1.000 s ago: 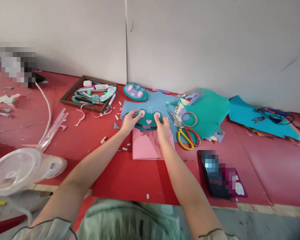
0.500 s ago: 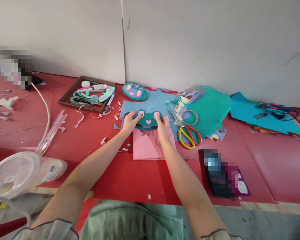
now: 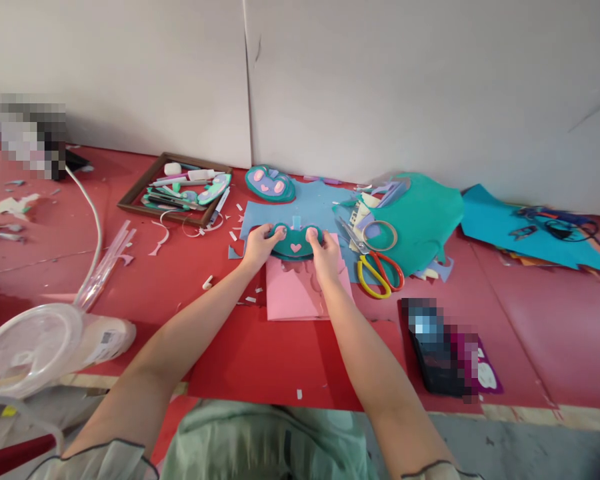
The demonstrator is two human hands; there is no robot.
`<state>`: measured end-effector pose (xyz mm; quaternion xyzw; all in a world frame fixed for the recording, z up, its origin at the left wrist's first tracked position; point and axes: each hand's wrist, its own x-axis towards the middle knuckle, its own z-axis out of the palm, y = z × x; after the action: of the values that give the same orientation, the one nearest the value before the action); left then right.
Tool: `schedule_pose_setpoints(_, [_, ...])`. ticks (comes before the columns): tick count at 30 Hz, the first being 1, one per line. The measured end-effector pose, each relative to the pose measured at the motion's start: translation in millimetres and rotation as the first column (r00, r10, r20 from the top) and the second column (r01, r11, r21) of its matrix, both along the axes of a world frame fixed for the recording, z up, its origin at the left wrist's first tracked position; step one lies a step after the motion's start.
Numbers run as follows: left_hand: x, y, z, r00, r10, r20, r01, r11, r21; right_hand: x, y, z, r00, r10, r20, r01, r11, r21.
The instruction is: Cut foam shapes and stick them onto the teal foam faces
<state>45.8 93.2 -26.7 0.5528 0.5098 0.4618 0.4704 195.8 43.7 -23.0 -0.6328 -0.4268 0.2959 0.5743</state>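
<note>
Both my hands grip a dark green, controller-shaped foam cutout (image 3: 294, 247) with a pink heart in its middle and pink rounds under my thumbs. My left hand (image 3: 263, 245) pinches its left end, thumb on top. On the right end my right hand (image 3: 325, 251) does the same; the fingers beneath are hidden. Under the cutout lie a pink foam sheet (image 3: 290, 297) and a light blue sheet (image 3: 260, 212). A similar cutout with a purple face (image 3: 269, 181) rests behind, near the wall.
Scissors (image 3: 380, 275) and a tape roll (image 3: 380, 235) lie right of my hands, by a large green sheet (image 3: 430, 210). A brown tray (image 3: 130, 198) holds pens and tools. A lidded plastic tub (image 3: 30, 347) stands front left, a phone (image 3: 433, 353) front right.
The lower layer that showed beneath the front edge of the cutout now sits closer against the top one. Both hands keep their hold in almost the same place.
</note>
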Motion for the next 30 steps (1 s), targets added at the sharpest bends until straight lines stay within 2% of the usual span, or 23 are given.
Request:
schedule_pose_setpoints(12, [1,-2,3.2,1.0,-0.01,-0.004,0.01,1.0,-0.004,0,-1,1.8,0.998,-0.017,0.065,0.018,1.0,-0.016])
schedule_pose_setpoints(21, [1,-7,15.5,0.991,-0.1,-0.088,0.105,0.992,0.063,1,0,0.4,0.998,-0.065,0.006,0.065,0.998,-0.015])
schedule_pose_setpoints(30, [0,-5,9.0,0.999,-0.015,-0.037,0.017,0.999,0.052,-1,0,1.4,0.995,-0.031,0.094,0.031,1.0,0.003])
